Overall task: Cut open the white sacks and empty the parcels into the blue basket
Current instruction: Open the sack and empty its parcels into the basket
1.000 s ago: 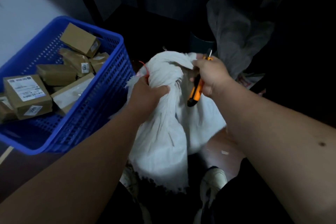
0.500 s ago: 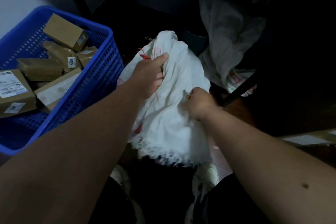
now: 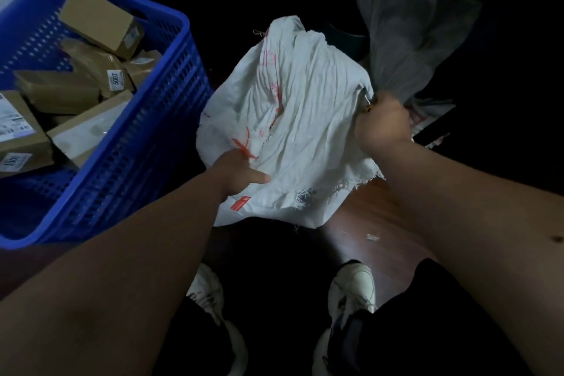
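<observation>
While both hands [image 3: 241, 172] [image 3: 383, 122] hold sack [image 3: 305, 119] (frayed edge), basket [image 3: 152, 143] beside

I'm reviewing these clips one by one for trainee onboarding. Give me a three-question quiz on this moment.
1. True or false: the white sack already lies inside the blue basket.
2. Which hand grips the sack's edge nearest the basket? A) left hand B) right hand
3. Fill in: the brown parcels lie in the ____.

Key: 1 false, it is held up beside the basket. 2 A. 3 basket.
</observation>
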